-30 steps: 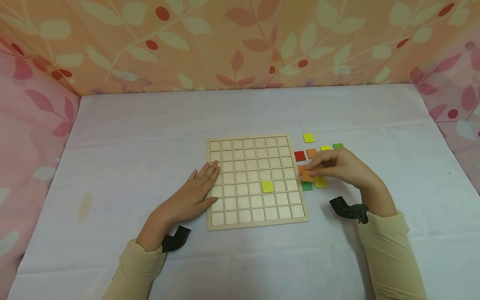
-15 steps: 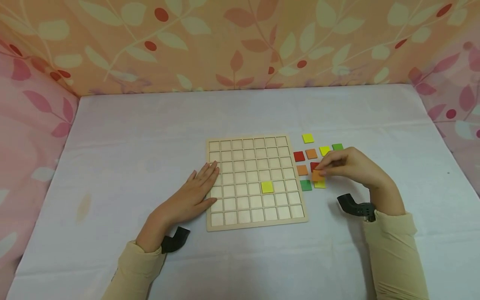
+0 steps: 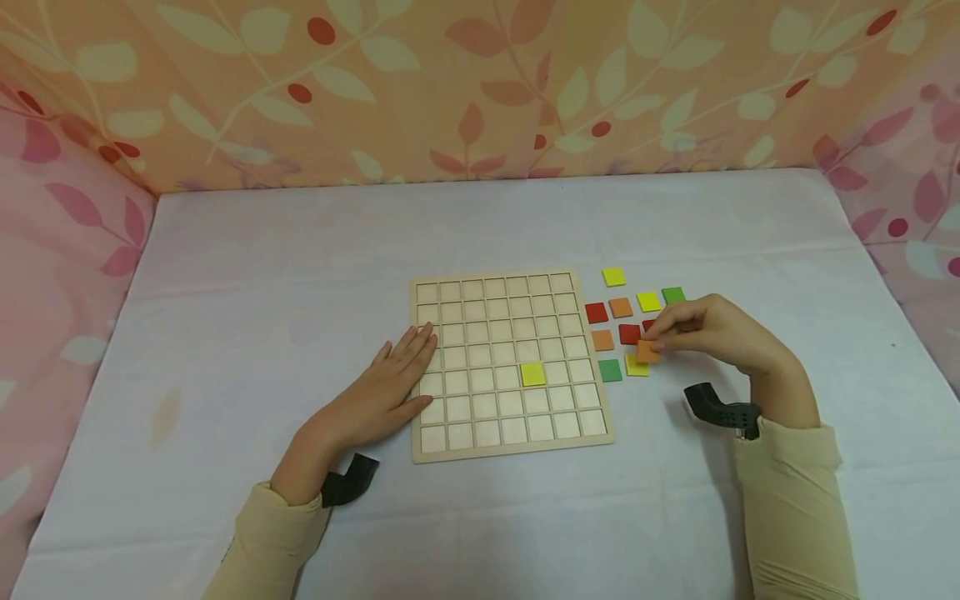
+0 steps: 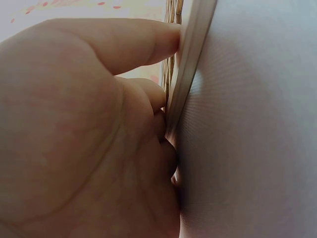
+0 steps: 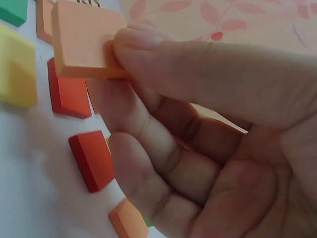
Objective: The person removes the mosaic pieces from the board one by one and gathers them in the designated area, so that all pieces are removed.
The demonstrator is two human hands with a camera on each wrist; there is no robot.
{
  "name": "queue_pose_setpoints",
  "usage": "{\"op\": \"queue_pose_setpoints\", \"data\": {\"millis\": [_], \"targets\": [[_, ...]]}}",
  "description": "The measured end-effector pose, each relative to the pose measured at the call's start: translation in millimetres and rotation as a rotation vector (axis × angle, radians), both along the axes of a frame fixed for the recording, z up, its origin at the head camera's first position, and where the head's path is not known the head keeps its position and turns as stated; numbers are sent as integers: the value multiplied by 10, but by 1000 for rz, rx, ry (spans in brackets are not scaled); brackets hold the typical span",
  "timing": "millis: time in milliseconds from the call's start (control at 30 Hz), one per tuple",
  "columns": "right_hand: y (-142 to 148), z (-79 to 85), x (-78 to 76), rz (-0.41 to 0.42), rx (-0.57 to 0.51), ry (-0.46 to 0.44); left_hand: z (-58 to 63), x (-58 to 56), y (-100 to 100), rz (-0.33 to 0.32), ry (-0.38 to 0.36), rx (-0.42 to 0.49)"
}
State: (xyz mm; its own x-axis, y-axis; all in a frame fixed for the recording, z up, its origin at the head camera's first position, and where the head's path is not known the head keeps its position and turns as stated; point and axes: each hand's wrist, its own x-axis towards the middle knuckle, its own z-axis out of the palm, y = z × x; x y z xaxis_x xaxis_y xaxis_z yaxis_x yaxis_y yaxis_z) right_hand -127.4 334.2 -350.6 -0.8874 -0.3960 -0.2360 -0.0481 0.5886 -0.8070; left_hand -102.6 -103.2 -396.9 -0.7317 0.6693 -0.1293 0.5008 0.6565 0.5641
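Note:
My right hand (image 3: 708, 337) pinches a square orange tile (image 5: 81, 37) between thumb and fingers, raised over the loose tiles right of the board. In the head view this tile overlaps a yellow tile (image 3: 635, 367). Two red tiles (image 5: 94, 161) lie near the curled fingers. My left hand (image 3: 375, 400) rests with straight fingers on the left edge of a pale wooden grid board (image 3: 517, 452); its thumb (image 4: 148, 44) touches the board's rim. One yellow tile (image 3: 533, 374) sits in a cell toward the board's lower right; the other visible cells hold none.
Loose tiles lie along the board's right side: a green tile (image 3: 611, 370), an orange tile (image 3: 603, 340), a red tile (image 3: 596, 313), and a yellow tile (image 3: 613, 277) farthest back. A white cloth (image 3: 285, 250) covers the table, and a floral curtain (image 3: 480, 92) hangs behind.
My right hand has moved rightward with the orange tile, away from the board's edge, uncovering red tiles beneath. My left hand stays on the board.

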Motion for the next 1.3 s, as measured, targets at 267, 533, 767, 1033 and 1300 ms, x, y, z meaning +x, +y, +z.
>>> {"op": "queue_pose_setpoints", "data": {"millis": [267,533,767,1033,1300], "targets": [[95,1,-12,-11,16,18,19,-13,7,5,1,4],[176,-18,-42,5,23,23,22,-28,5,6,8,1],[192,-30,-28,-29,85,-19,24,-6,-4,7,4,19],[209,-69,25,-63,132,-81,-5,33,-6,10,8,20],[217,-85,25,-53,147,-88,9,35,-2,2,14,24]]}}
